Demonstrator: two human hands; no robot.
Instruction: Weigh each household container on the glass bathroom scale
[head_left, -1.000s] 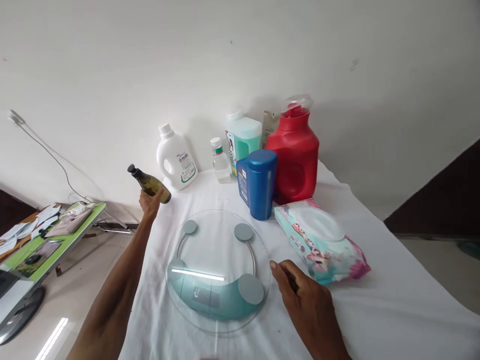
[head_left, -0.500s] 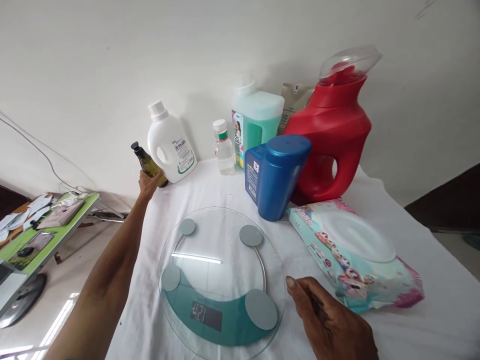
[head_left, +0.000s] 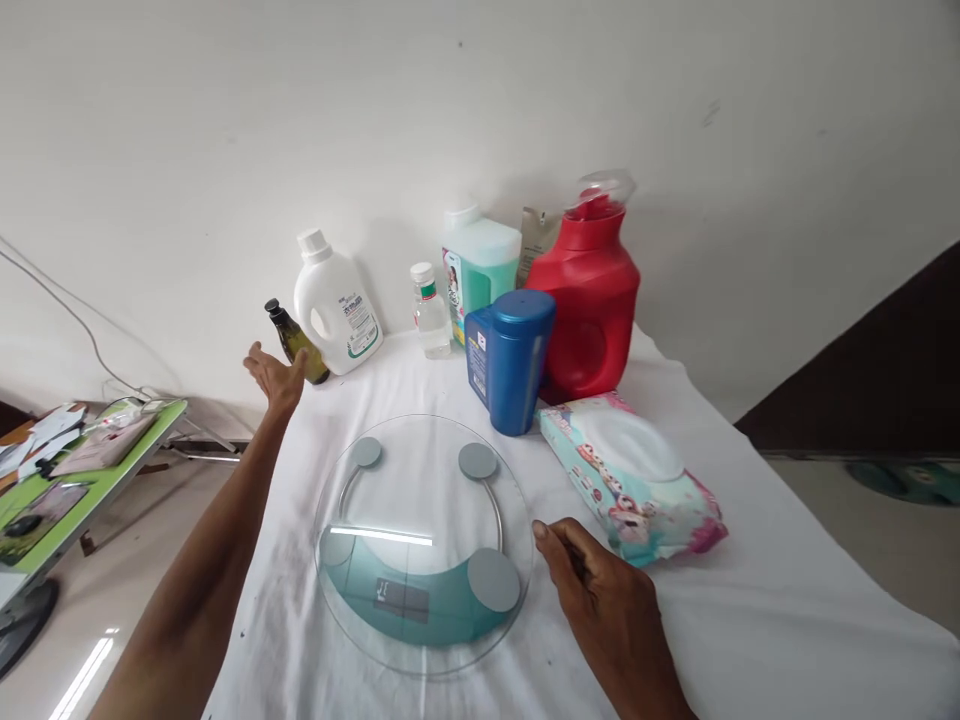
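Note:
My left hand [head_left: 276,378] is open, fingers spread, right beside a dark olive bottle [head_left: 301,345] with a black cap. That bottle stands against a white detergent jug [head_left: 341,305] with a handle. A round glass bathroom scale [head_left: 409,545] lies on the white cloth in front of me, its small display lit with digits too blurred to read. By the scale's right edge, my right hand [head_left: 600,600] is closed, thumb against the curled fingers, with nothing visible in it. Just beyond it lies a wet wipes pack [head_left: 626,480].
Along the wall stand a small clear bottle [head_left: 431,318], a green liquid jug [head_left: 484,260], a blue bottle [head_left: 517,365], a red jug [head_left: 592,300] and a beige pouch [head_left: 536,240]. A green desk [head_left: 97,485] is at left, below the cloth-covered table [head_left: 720,600].
My left hand has let go of the olive bottle and opened out to its left. My right hand stays closed by the scale. The view has shifted, and the display digits have changed.

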